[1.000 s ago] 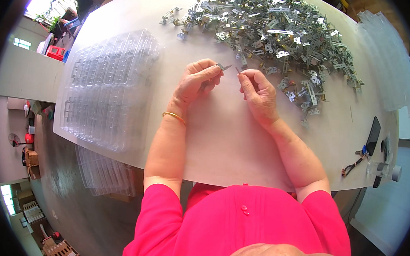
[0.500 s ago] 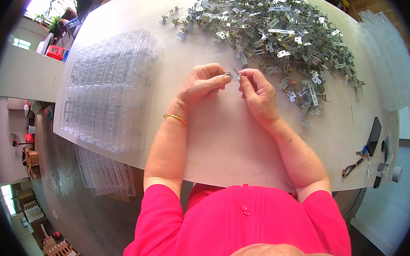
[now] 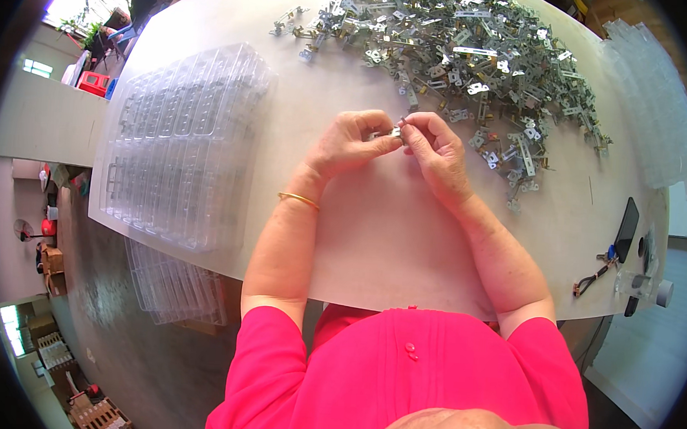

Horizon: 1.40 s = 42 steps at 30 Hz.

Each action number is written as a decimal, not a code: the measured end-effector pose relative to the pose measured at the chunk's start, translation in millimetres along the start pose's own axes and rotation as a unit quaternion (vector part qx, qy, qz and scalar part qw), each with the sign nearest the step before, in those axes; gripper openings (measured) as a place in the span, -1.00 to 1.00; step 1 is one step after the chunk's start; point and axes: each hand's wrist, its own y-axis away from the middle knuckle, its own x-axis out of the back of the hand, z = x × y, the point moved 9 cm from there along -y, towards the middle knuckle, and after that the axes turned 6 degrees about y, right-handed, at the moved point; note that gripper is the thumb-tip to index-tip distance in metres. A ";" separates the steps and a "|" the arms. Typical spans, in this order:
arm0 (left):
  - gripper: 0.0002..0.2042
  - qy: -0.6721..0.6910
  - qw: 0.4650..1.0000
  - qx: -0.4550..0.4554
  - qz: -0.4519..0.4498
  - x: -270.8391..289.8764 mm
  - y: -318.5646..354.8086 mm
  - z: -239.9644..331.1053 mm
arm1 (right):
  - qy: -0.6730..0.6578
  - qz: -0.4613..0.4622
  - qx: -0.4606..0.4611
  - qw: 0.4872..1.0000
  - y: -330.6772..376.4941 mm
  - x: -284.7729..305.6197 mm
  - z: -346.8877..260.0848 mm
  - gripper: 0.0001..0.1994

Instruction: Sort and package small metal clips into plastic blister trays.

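Between my two hands, above the middle of the table, is a small silvery metal bracket (image 3: 395, 132). My left hand (image 3: 352, 143) is closed on its left side in a pinch of thumb and forefinger. From the other side, my right hand (image 3: 438, 156) pinches its right end, and the fingertips of both hands nearly meet. Most of the part is hidden by the fingers, so its full shape does not show. Just beyond my hands spreads a big heap of similar metal brackets (image 3: 479, 54), some with brass-coloured pieces.
Clear plastic compartment trays (image 3: 186, 146) are stacked at the table's left, with more trays (image 3: 174, 283) lower down beside it. Clear plastic packaging (image 3: 657, 108) lies at the far right. Near the right edge are a black phone (image 3: 627, 228), keys (image 3: 610, 253) and a clear bottle (image 3: 642, 286).
My hands have drawn closer together around the metal bracket; the left has shifted slightly right. More of the part is now covered by fingers.
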 end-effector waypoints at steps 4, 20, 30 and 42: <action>-0.88 -0.069 0.998 -0.012 0.002 -8.5 0.8 10.2 | -0.056 0.058 0.092 0.992 -1.3 7.9 -9.8 -0.87; -0.76 -0.072 0.994 -0.048 0.064 13.3 4.9 23.4 | -0.093 0.079 0.061 0.991 -4.2 15.7 -11.3 -0.90; -0.75 0.054 0.996 -0.012 0.073 16.2 1.8 8.6 | 0.020 0.108 0.083 0.990 -0.7 24.8 -14.5 -0.91; -0.81 -0.181 0.957 -0.165 0.158 8.5 4.9 36.4 | 0.131 0.103 0.071 0.983 4.4 15.0 -25.1 -0.93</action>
